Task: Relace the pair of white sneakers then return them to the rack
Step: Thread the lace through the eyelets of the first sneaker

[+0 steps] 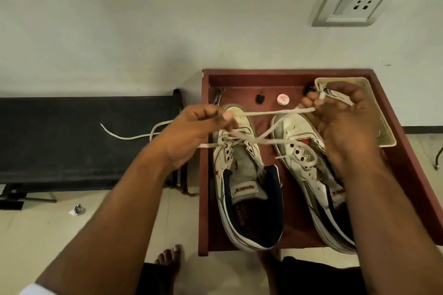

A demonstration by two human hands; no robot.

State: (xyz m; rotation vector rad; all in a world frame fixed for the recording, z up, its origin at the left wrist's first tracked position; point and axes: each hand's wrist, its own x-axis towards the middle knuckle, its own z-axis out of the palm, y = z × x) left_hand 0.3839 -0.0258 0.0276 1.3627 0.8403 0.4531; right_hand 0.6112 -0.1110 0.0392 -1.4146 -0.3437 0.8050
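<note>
On the red-brown tray [205, 151] both sneakers sat side by side. Left hand [191, 136] pinched one end of the lace [271, 112]; right hand [345, 112] gripped the other, pulled across. Left sneaker [242, 175] had lace through the lowest eyelets only; right sneaker [309, 163] looked barely started. Relacing early; next probably needs feeding an end through the next eyelet. Second lace [124, 135] lay on the black bench [72, 127].

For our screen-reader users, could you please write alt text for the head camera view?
Two hands, left hand and right hand, pull a white shoelace taut above the left sneaker; the right sneaker lies beside it in a red-brown wooden tray.
</note>
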